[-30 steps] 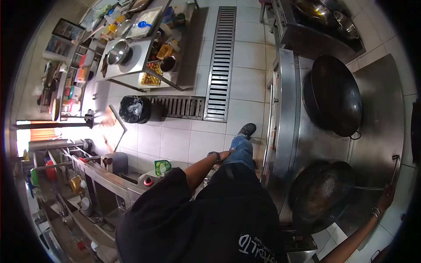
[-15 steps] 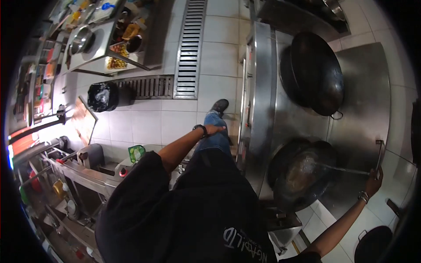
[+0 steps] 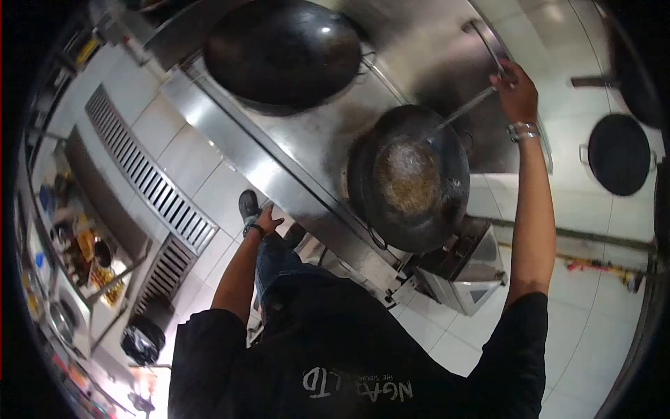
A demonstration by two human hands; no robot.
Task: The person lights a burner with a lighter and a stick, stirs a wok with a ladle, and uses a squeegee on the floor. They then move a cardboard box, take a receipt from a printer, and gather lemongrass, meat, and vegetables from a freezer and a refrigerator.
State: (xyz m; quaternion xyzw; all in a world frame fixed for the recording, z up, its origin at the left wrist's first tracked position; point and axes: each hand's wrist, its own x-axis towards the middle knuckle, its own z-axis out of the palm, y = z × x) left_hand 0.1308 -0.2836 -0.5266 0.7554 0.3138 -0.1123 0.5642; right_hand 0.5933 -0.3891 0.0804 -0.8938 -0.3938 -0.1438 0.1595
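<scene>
The person's right hand [image 3: 518, 96] curls around a metal spout [image 3: 486, 45]; the left hand [image 3: 266, 221], I see, hangs open near the leg [image 3: 273, 262]. Water [image 3: 463, 109] streams into a dark wok [image 3: 421, 236] on the steel worktop [image 3: 314, 145], near another wok [image 3: 285, 54].

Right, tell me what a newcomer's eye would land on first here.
First, the water stream running into the nearer dark wok, from a metal spout at the right grip. Next, the other wok, at the top, on the steel worktop. Then the white lettering on the black shirt, bottom centre.
</scene>
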